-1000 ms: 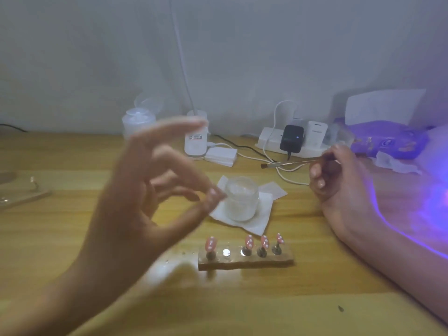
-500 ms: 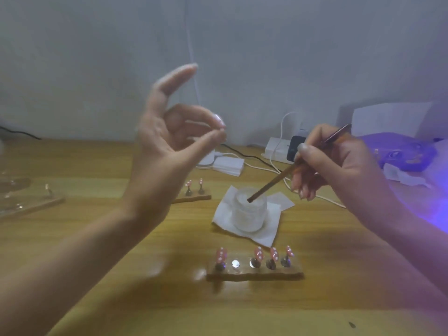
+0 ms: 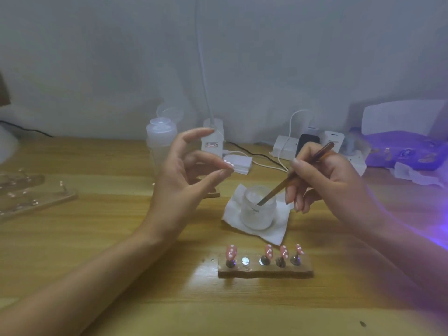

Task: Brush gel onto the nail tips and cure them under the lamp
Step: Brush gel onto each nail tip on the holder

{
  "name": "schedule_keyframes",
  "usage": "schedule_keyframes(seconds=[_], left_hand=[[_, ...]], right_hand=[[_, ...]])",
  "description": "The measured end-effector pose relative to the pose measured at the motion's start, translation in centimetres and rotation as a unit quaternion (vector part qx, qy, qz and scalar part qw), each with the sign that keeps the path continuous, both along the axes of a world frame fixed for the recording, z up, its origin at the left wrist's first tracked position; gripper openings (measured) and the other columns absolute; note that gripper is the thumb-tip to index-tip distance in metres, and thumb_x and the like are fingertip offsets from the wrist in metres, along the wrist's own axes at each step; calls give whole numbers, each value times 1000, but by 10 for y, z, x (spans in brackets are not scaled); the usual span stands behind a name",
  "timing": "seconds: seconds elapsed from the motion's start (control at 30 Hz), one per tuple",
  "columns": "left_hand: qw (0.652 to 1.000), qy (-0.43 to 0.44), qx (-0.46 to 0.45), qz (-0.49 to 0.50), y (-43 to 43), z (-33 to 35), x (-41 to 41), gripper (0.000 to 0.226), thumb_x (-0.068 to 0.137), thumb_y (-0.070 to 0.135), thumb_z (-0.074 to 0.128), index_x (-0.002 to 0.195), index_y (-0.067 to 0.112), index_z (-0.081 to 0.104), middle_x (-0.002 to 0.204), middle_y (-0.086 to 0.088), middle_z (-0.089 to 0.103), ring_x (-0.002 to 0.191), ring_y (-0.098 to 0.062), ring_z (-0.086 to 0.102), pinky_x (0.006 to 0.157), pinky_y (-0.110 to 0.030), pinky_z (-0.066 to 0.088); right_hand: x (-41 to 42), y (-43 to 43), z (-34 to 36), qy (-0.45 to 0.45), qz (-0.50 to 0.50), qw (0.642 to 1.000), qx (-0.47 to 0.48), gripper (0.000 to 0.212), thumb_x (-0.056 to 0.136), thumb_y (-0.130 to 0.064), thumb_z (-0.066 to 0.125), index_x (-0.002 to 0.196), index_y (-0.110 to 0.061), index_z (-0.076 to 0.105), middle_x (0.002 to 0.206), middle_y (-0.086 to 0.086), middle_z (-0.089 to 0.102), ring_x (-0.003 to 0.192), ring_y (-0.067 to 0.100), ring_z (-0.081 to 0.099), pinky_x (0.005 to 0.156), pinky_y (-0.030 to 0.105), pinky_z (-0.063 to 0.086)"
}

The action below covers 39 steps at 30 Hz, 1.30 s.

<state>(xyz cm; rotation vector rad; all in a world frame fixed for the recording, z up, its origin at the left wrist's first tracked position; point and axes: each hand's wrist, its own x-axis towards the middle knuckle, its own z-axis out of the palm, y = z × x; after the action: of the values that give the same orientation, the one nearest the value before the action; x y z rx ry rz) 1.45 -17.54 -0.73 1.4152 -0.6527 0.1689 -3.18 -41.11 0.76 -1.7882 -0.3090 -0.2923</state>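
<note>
Left hand (image 3: pixel 181 175) is raised above the surface (image 3: pixel 101 251) and pinches a single nail tip (image 3: pixel 228 164), pink with white dots, between the thumb and middle finger; the index finger points up and the other fingers are loosely curled. Right hand (image 3: pixel 337 183) grips the brush (image 3: pixel 286 183) like a pen, handle slanting up to the right, bristle end down inside the gel jar (image 3: pixel 258 214). I can't tell whether the bristles touch the gel. The jar stands on a white tissue (image 3: pixel 278 232) at mid surface. In front of it is a wooden holder (image 3: pixel 265 271) with four nail tips (image 3: pixel 268 251), pink and dotted, upright on small stands; one round metal spot (image 3: pixel 245 261) between the first and second tip is bare. A second holder (image 3: pixel 214 194) is mostly hidden behind the left hand. A clear pump bottle (image 3: pixel 161 141) is at the back left, with a white adapter (image 3: pixel 212 141) beside it. The power strip (image 3: pixel 283 147) with its plugs and cables is along the wall and a purple pack (image 3: pixel 407 154) lies at the back right. A clear tray (image 3: pixel 36 197) sits at the far left. Violet glow (image 3: pixel 436 238) spills in from the right edge over the right forearm; its source is out of frame.
</note>
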Motion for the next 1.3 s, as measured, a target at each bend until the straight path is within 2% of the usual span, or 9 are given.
schedule_keyframes(seconds=[0.1, 0.27, 0.5, 0.6, 0.77, 0.9, 0.97, 1.1, 1.3], left_hand=[[1000, -13, 21, 2, 0, -6, -2, 59, 81, 17, 76, 133, 24, 49, 90, -3, 73, 92, -21, 74, 66, -27, 59], [997, -39, 70, 12, -3, -14, -3, 54, 85, 9, 76, 130, 25, 51, 88, 0, 71, 93, -16, 73, 68, -18, 52], [990, -70, 122, 19, -4, -20, -3, 58, 85, 5, 75, 132, 30, 51, 88, 4, 69, 90, -17, 70, 70, -18, 52], [989, -70, 131, 25, -4, -21, -4, 59, 85, 5, 75, 132, 32, 51, 88, 4, 70, 89, -18, 70, 68, -19, 53], [987, -74, 141, 28, -5, -22, -4, 63, 83, 5, 77, 132, 33, 50, 86, 3, 72, 82, -15, 70, 61, -25, 54], [986, -76, 148, 27, -5, -22, -3, 63, 83, 6, 77, 133, 32, 49, 86, 4, 72, 81, -12, 69, 60, -21, 51], [984, -84, 151, 30, -5, -21, -4, 63, 83, 6, 77, 133, 32, 49, 86, 5, 72, 83, -12, 70, 60, -21, 52], [985, -84, 145, 29, -5, -21, -3, 62, 84, 4, 77, 132, 33, 50, 86, 3, 71, 85, -16, 70, 61, -31, 55], [982, -102, 155, 34, -4, -21, -4, 62, 84, 5, 77, 133, 32, 50, 86, 5, 70, 86, -17, 69, 65, -28, 55]], right_hand=[[3, -7, -2, -11, -33, 998, 60, 26, 96, -37, 58, 78, -19, 52, 61, 14, 65, 45, 22, 57, 42, 23, 45], [4, -9, -18, -20, -96, 981, 167, 23, 95, -33, 52, 73, -26, 54, 56, 10, 60, 42, 19, 49, 41, 22, 39], [4, -5, -28, 18, -114, 956, 271, 41, 101, -22, 49, 62, -27, 60, 53, 7, 58, 42, 14, 46, 40, 18, 37], [3, -5, -27, 51, -128, 944, 301, 35, 101, -21, 50, 66, -23, 59, 52, 5, 57, 44, 11, 48, 39, 17, 37], [4, -7, -27, 69, -120, 940, 311, 23, 96, -26, 53, 76, -16, 52, 52, 3, 57, 40, 8, 44, 38, 16, 36], [4, -6, -28, 64, -88, 953, 281, 19, 85, -34, 58, 76, -18, 52, 56, 3, 63, 41, 10, 45, 40, 16, 38], [4, -6, -28, 61, -76, 957, 275, 19, 85, -35, 58, 76, -19, 52, 59, 4, 65, 42, 11, 45, 41, 16, 38], [5, -5, -29, 62, -58, 960, 267, 19, 86, -35, 59, 76, -21, 50, 62, 7, 67, 42, 12, 45, 42, 16, 39], [5, -7, -30, 41, -70, 958, 274, 18, 87, -31, 58, 77, -18, 50, 60, 8, 67, 41, 12, 46, 42, 16, 39]])
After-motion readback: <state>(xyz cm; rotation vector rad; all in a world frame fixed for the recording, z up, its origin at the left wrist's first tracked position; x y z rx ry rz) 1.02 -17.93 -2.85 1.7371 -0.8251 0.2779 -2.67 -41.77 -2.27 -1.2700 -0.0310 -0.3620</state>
